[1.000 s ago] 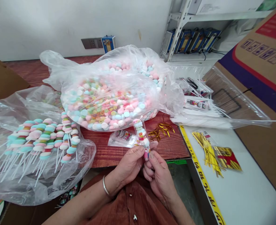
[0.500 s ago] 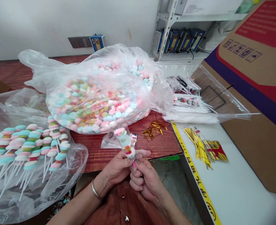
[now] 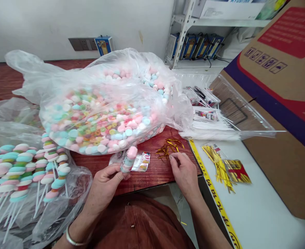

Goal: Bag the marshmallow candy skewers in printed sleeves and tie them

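Note:
My left hand (image 3: 107,183) is closed around a wrapped marshmallow skewer (image 3: 129,159), its pink top tilted up to the right; the lower end is hidden by my fingers. On the front right of the red-brown table lies a loose pile of gold twist ties (image 3: 169,147). Thumb and forefinger of my right hand (image 3: 185,173) are pinched at the pile's near edge; whatever is between the fingertips is too small to make out. Just beyond the skewer, small printed clear bags (image 3: 142,162) lie flat.
A big clear bag of marshmallows and gummy rings (image 3: 103,128) covers the table's middle. Unwrapped marshmallow skewers (image 3: 20,169) lie on plastic at left. To the right are a clear tray of white sticks (image 3: 212,126), yellow twist ties (image 3: 217,166) and a large cardboard box (image 3: 277,138).
My right hand has left the skewer and moved right to the gold twist ties. My left hand has shifted left, still holding the wrapped skewer. The view has turned slightly.

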`<control>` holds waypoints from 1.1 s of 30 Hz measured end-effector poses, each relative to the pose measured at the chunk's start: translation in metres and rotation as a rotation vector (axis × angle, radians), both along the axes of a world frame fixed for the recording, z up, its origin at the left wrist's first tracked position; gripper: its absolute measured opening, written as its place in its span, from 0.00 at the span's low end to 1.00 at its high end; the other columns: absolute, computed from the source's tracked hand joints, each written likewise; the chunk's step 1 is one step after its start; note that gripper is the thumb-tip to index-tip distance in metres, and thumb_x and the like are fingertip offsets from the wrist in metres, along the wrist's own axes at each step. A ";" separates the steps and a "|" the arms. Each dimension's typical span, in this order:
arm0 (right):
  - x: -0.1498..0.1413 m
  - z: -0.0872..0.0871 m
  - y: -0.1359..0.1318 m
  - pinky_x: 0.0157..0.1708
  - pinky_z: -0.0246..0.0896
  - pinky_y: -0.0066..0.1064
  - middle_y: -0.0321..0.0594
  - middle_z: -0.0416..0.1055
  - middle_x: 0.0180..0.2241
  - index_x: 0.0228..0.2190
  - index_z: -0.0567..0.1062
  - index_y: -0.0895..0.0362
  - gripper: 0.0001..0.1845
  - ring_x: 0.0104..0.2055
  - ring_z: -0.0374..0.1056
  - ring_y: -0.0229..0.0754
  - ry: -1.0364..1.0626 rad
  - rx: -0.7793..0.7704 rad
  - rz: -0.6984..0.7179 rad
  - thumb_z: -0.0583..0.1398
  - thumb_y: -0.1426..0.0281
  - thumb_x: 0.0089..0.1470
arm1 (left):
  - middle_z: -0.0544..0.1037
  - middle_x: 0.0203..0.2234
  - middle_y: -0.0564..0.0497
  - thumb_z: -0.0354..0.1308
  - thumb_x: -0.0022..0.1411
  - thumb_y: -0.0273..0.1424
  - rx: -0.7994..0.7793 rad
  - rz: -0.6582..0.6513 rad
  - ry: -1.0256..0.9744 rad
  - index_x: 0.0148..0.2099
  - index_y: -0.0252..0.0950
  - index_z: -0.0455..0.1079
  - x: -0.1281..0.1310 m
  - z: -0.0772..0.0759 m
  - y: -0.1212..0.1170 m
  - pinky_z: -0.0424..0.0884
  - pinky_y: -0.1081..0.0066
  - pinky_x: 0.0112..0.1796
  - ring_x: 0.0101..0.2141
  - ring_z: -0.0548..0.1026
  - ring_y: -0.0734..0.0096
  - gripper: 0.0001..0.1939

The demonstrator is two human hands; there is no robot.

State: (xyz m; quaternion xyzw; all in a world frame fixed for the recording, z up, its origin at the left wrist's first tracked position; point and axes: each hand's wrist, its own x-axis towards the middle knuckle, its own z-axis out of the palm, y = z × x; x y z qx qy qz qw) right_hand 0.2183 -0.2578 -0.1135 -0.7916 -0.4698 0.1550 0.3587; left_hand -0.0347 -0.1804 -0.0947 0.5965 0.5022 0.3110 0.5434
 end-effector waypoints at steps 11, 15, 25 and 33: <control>-0.001 -0.005 0.052 0.30 0.50 0.32 0.42 0.71 0.34 0.29 0.76 0.55 0.09 0.32 0.66 0.43 -0.224 -0.167 -0.079 0.58 0.68 0.60 | 0.84 0.31 0.49 0.64 0.56 0.36 0.138 -0.070 0.122 0.31 0.40 0.82 0.007 0.004 0.003 0.73 0.68 0.37 0.33 0.78 0.61 0.07; 0.003 -0.007 0.057 0.29 0.50 0.32 0.42 0.71 0.30 0.25 0.74 0.56 0.10 0.30 0.65 0.42 -0.187 -0.130 -0.092 0.58 0.71 0.57 | 0.83 0.31 0.49 0.62 0.59 0.35 0.176 -0.095 0.148 0.33 0.40 0.81 0.005 0.002 0.005 0.73 0.69 0.37 0.33 0.78 0.62 0.08; -0.018 0.033 0.024 0.30 0.60 0.29 0.36 0.71 0.25 0.28 0.74 0.56 0.14 0.28 0.65 0.39 0.259 0.135 0.105 0.57 0.61 0.60 | 0.77 0.41 0.44 0.48 0.66 0.21 0.706 -0.201 0.409 0.41 0.36 0.75 0.028 -0.003 0.007 0.72 0.64 0.45 0.43 0.75 0.62 0.14; -0.065 0.050 0.004 0.23 0.52 0.27 0.35 0.68 0.21 0.26 0.77 0.57 0.14 0.23 0.57 0.36 0.538 0.127 0.080 0.61 0.60 0.57 | 0.71 0.28 0.49 0.47 0.66 0.18 0.880 -0.224 0.585 0.40 0.36 0.75 0.046 0.001 0.012 0.68 0.68 0.34 0.32 0.70 0.65 0.15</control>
